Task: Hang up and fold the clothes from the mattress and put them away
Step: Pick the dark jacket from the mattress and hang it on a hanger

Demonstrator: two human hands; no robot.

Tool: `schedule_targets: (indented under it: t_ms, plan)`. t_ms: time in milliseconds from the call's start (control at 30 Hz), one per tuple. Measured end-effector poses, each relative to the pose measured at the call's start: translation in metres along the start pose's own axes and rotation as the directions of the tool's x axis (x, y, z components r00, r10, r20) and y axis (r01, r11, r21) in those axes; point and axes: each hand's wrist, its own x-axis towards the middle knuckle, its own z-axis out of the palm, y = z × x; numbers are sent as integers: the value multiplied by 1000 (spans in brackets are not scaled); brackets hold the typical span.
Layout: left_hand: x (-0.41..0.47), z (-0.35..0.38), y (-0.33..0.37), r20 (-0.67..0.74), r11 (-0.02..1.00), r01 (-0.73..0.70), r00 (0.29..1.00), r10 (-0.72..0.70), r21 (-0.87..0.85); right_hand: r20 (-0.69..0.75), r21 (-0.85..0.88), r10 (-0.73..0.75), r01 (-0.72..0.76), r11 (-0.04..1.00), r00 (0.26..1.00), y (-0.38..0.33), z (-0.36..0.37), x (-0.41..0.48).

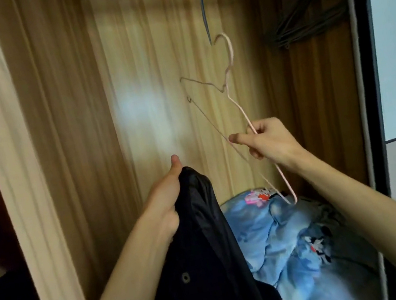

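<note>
— Going left to right, how far along is this?

— Early, I'd judge. The left hand [170,193] has its grip bunched round the top of a dark, shiny button-front garment [209,252], which hangs in front of the open wooden wardrobe [128,83]. It is not on a hanger yet. Just right of it, the right hand [269,143] pinches one arm of a thin pink wire hanger [230,52], tilted with its hook uppermost and apart from the cloth.

— So what's left?

— Threading the hanger into the garment and hooking it up. The rest of the clothes probably follow.

— What can't you tell?

— The mattress is out of view, so I can't say how many clothes remain. The rail is cut off at the top edge; only a blue strip [202,5] dangles from there. On the wardrobe floor, toward the right, lies crumpled blue cartoon-print bedding [271,237]. In the top right corner a dim bunch of dark hangers [309,21] is hard to make out.
</note>
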Motion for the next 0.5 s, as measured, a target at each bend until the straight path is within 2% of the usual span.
schedule_targets:
  t_ms: [100, 167, 233, 400, 500]
  plan:
    - [-4, 18, -3, 31, 999, 38, 999, -39, 16, 73, 168, 163, -173, 970, 984, 0, -10, -8]
    - [-9, 28, -3, 63, 999, 50, 997, -51, 9, 168, 193, 141, -173, 966, 976, 2, -12, -18]
    - [-14, 33, -1, 74, 999, 35, 997, -36, 23, 205, 140, 56, -86, 986, 977, 7, -18, -39]
    - [-25, 39, 1, 89, 996, 10, 996, -18, 90, 86, 70, -35, 28, 997, 996, 23, -70, -99]
    - [-30, 44, -3, 115, 995, 17, 993, -28, 97, 24, 45, 16, -17, 999, 1000, 26, -127, -140]
